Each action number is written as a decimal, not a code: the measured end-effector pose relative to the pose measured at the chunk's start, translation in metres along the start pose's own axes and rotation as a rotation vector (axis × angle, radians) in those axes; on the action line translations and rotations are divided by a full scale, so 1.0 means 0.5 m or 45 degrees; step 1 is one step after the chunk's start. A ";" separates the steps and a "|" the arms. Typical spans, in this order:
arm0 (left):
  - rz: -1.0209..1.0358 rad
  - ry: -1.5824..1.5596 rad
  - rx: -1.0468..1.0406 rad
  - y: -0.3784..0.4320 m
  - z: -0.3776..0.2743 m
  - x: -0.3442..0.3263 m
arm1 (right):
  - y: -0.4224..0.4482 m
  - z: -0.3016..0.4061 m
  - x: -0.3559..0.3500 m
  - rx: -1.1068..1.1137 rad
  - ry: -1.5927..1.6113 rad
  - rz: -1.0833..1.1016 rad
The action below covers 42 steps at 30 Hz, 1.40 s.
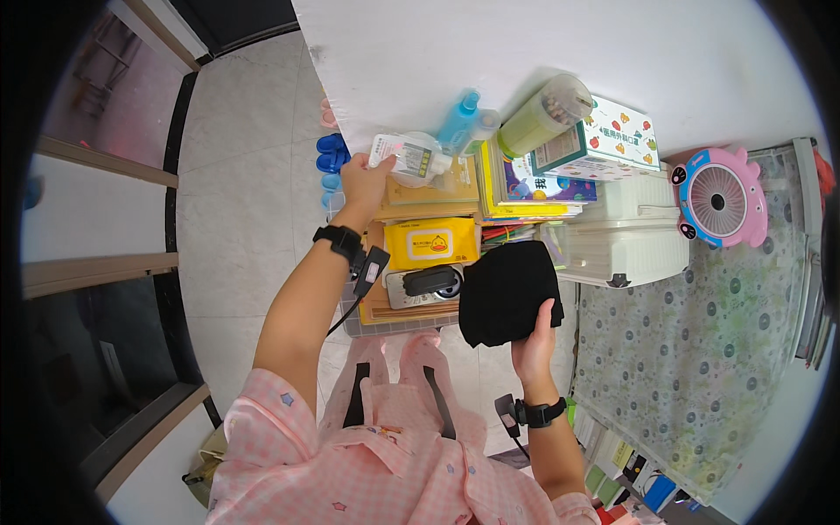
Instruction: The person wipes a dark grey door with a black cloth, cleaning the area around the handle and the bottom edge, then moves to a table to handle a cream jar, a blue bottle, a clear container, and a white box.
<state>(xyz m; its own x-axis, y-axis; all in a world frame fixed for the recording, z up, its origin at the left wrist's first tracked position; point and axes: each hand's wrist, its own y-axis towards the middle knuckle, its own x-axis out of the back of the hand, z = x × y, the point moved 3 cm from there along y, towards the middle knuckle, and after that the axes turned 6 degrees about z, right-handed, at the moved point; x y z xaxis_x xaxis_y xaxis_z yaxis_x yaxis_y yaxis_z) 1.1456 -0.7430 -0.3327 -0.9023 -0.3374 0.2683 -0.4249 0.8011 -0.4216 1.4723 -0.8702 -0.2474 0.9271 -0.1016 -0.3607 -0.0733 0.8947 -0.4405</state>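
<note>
At the far left of the stacked goods, my left hand has its thumb and fingers closed on the end of a clear, labelled container with a white cap. Whether the container is lifted or still rests on the brown cardboard beneath, I cannot tell. My right hand holds a folded black cloth, thumb on top and fingers hidden underneath. Just left of the cloth lie a yellow wet-wipes pack and a dark oblong case on a metal tin.
Against the white wall stand a blue spray bottle, a tall lidded cup and a mask box. Books, a white plastic storage box and a pink fan are to the right. Blue slippers lie on the floor.
</note>
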 end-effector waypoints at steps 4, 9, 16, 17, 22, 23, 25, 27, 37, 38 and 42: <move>-0.082 -0.483 -0.260 -0.022 0.004 0.021 | 0.020 0.019 -0.011 -0.030 0.081 0.058; 0.222 -0.800 -0.134 -0.148 -0.045 0.024 | 0.029 0.039 -0.034 0.056 -0.162 0.166; 0.381 -1.180 0.263 -0.348 -0.007 -0.102 | 0.026 0.007 -0.200 0.546 -1.629 0.613; 0.362 -1.232 0.254 -0.356 0.004 -0.104 | 0.016 0.003 -0.205 0.642 -1.772 0.561; 0.488 -1.214 0.305 -0.374 0.048 -0.090 | 0.043 -0.066 -0.074 0.513 -1.235 0.457; 0.464 -1.109 0.373 -0.365 0.073 -0.087 | 0.051 -0.086 -0.036 0.355 -0.936 0.332; 0.420 -1.168 0.375 -0.337 0.128 -0.070 | 0.053 -0.070 -0.010 0.277 -0.749 0.197; 0.316 -1.256 0.403 -0.312 0.155 -0.052 | 0.053 -0.049 0.024 0.134 -0.373 -0.098; 0.252 -0.899 0.492 -0.211 0.182 -0.144 | 0.086 -0.057 0.046 0.107 -0.167 -0.194; 0.080 -0.165 0.386 -0.213 0.180 -0.132 | 0.088 -0.067 0.047 0.100 -0.183 -0.178; -0.310 0.415 -0.012 -0.188 0.120 -0.101 | 0.092 -0.080 0.027 0.017 -0.205 -0.080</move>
<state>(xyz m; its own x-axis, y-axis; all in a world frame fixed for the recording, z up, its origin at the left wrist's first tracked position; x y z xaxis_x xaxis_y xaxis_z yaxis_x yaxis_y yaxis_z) 1.2270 -0.8310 -0.3583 -0.7042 -0.3447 0.6207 -0.6216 0.7218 -0.3044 1.4669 -0.8481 -0.3056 0.9766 -0.0877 -0.1963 -0.0094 0.8947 -0.4466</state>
